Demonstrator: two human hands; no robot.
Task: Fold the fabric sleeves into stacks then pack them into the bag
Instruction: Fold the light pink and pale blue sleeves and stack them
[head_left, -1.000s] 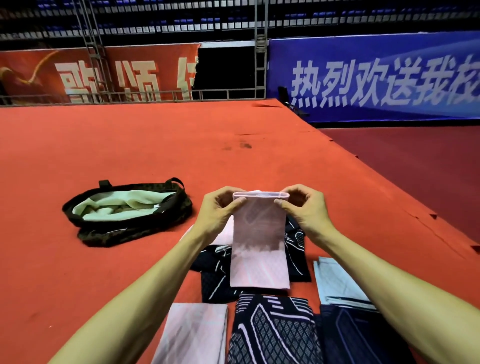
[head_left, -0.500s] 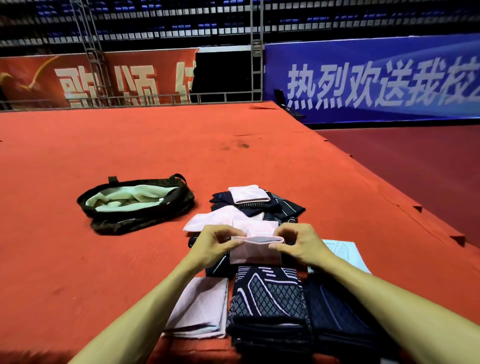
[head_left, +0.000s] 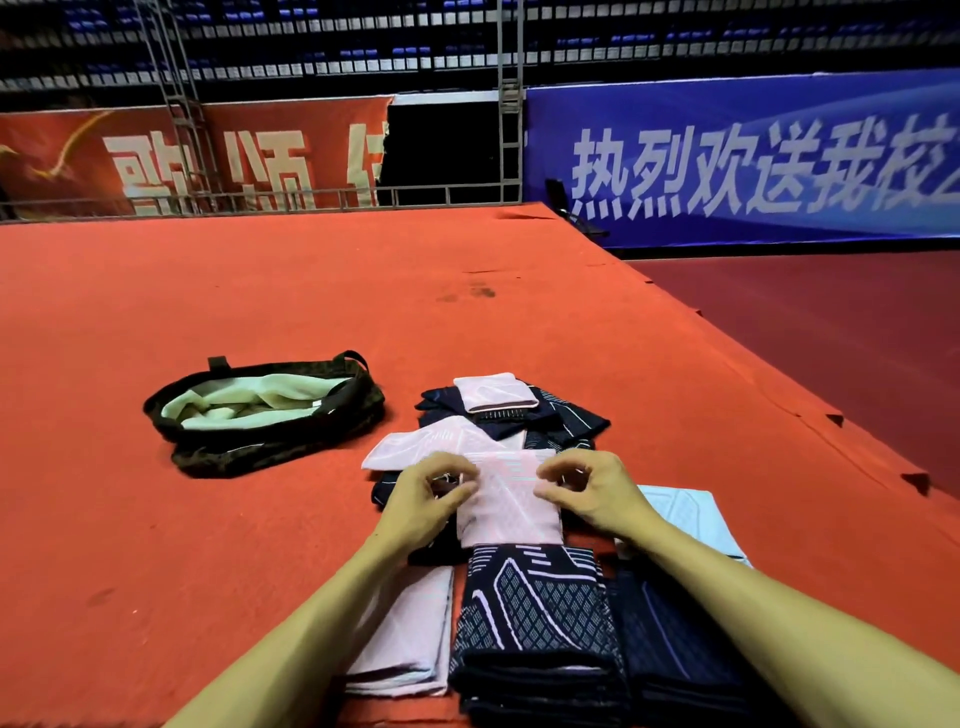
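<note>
Folding looks partly done and packing not yet begun. The left hand and right hand both have curled fingers pinching the side edges of a pink sleeve. It lies flat on dark pieces in the middle of the red stage floor.

Toward the floor's near edge, three folded stacks sit side by side: a pink stack, a patterned dark stack and a navy stack. A pale blue piece lies just beyond the navy one.

Past the hands, a loose heap of dark and pink sleeves awaits folding (the small pink piece on top seems already folded).

The bag lies open to the left, well apart from the stacks, showing only its pale green lining.
</note>
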